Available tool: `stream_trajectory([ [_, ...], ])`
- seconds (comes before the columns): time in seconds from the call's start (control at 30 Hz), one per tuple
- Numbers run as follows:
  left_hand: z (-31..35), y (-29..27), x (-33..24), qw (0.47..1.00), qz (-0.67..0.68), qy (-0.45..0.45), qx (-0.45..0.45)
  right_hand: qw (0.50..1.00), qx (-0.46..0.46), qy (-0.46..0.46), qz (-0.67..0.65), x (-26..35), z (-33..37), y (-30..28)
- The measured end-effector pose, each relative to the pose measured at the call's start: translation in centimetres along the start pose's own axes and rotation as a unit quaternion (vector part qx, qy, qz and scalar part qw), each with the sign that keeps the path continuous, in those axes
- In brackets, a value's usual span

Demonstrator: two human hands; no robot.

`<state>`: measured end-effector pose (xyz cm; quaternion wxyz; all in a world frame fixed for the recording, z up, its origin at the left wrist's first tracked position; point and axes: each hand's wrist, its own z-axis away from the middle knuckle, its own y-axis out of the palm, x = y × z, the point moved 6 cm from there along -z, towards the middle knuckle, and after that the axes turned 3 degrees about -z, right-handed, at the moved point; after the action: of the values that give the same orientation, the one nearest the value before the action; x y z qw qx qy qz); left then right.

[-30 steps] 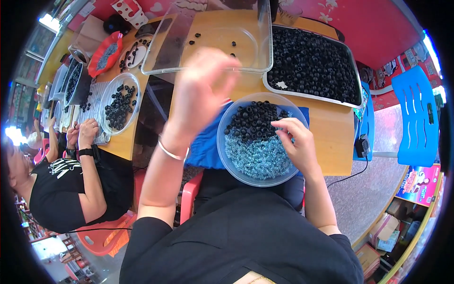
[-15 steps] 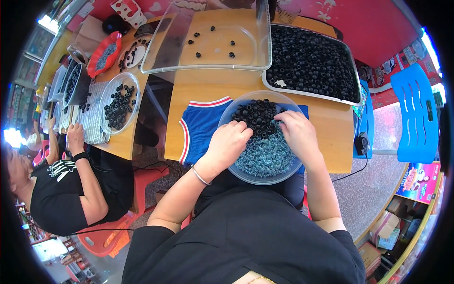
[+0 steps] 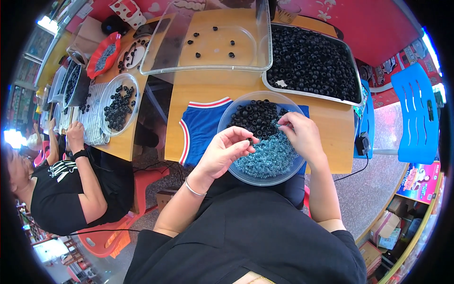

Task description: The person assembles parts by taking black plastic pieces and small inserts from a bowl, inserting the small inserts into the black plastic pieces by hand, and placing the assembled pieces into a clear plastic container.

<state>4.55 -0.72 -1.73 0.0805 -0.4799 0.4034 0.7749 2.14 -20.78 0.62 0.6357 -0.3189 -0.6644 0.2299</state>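
Note:
A round clear plastic tub [image 3: 224, 124] holds round black hollow pieces [image 3: 255, 116] on its far side and small blue-green plastic pieces [image 3: 265, 161] on its near side. Over the tub's left part, my left hand [image 3: 227, 149] is turned palm up, with one black piece [image 3: 250, 141] pinched at its fingertips. My right hand [image 3: 301, 135] reaches in from the right, its thumb and fingers pinched together over the blue-green pieces. What those fingers hold, if anything, is too small to make out. Under the tub lies a blue garment with red and white trim [image 3: 201, 125].
Beyond the tub stand a large clear bin [image 3: 208, 68] with a few black pieces and a white-rimmed tray [image 3: 312, 96] heaped with them. At left, a co-worker [image 3: 71, 194] sits by another clear tub [image 3: 138, 97]. A blue chair [image 3: 414, 113] stands at right.
My left hand has drawn back toward me out of the black pieces and turned palm up, bringing one black piece along. My right hand has shifted slightly nearer over the blue-green pieces.

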Motion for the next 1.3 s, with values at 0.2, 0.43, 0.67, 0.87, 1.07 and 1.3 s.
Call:
stream_trajectory([
  [0.2,-0.3,0.5,1.0,0.994,0.09,-0.053,-0.016,0.994,0.021,0.032,-0.107,0.7,1.2,-0.8],
  [0.43,-0.7,0.7,1.7,0.992,0.119,-0.035,0.014,0.976,0.03,0.04,-0.212,2.2,2.3,-0.4],
  [0.67,-0.6,0.9,2.1,0.989,0.146,-0.027,0.012,0.976,-0.005,-0.054,-0.211,5.6,2.4,-0.6],
  [0.87,-0.6,0.8,2.4,0.986,0.164,-0.02,0.006,0.975,-0.026,-0.08,-0.205,6.2,2.5,-0.1],
  [1.07,-0.5,0.8,2.6,0.99,0.135,-0.028,-0.005,0.978,-0.037,-0.103,-0.177,6.4,2.5,-0.1],
  [1.3,-0.3,0.7,3.5,0.993,0.108,-0.052,-0.015,0.988,0.001,-0.095,-0.123,6.0,2.7,0.2],
])
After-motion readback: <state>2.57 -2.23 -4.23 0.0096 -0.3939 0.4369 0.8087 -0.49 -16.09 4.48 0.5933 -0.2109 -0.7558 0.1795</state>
